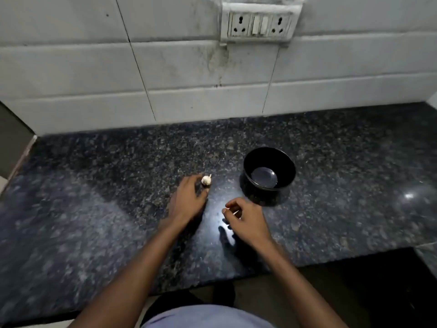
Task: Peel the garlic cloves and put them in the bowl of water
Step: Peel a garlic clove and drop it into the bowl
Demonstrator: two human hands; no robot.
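A small white garlic bulb [206, 180] lies on the dark granite counter [94, 197]. My left hand [189, 200] has its fingertips curled round the bulb from the near side. My right hand [246, 218] hovers just to the right, its fingers curled and pinching a thin pale sliver, which looks like a piece of garlic skin [236, 212]. A black bowl [269, 177] with a little water in its bottom stands to the right of the bulb, beyond my right hand.
A white tiled wall rises behind the counter, with a socket and switch plate [260, 22] high on it. The counter's front edge runs near my body and steps back at the lower right [354, 254].
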